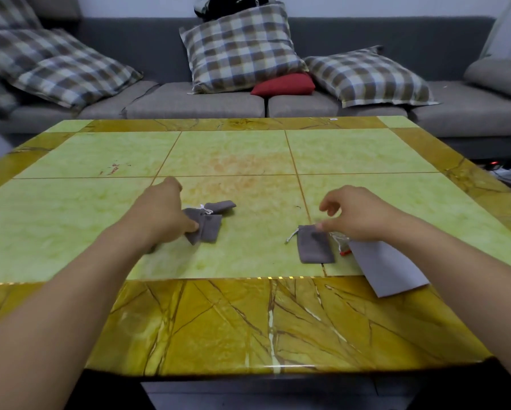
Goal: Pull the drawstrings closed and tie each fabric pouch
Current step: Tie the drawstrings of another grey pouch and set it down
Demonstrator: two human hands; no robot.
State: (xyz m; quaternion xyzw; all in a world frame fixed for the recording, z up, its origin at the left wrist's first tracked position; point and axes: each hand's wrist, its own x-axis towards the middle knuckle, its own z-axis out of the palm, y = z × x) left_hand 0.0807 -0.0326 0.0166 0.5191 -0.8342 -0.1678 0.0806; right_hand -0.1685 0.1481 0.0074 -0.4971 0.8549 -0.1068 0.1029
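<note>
Grey fabric drawstring pouches are split into two groups on the green-and-amber marble-pattern table (248,321). Small pile of grey pouches (208,221) at centre-left is pinched at its near edge by the left hand (159,216). Single flat grey pouch (315,245) with pale cord lies centre-right; right hand (356,214) is held over its top corner, fingers loosely spread, nothing gripped. Larger grey sheet (387,269) lies just beside it.

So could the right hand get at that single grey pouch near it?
Probably yes. The right hand hovers just over the pouch, fingertips by its top edge, and nothing lies on the pouch or between them.
</note>
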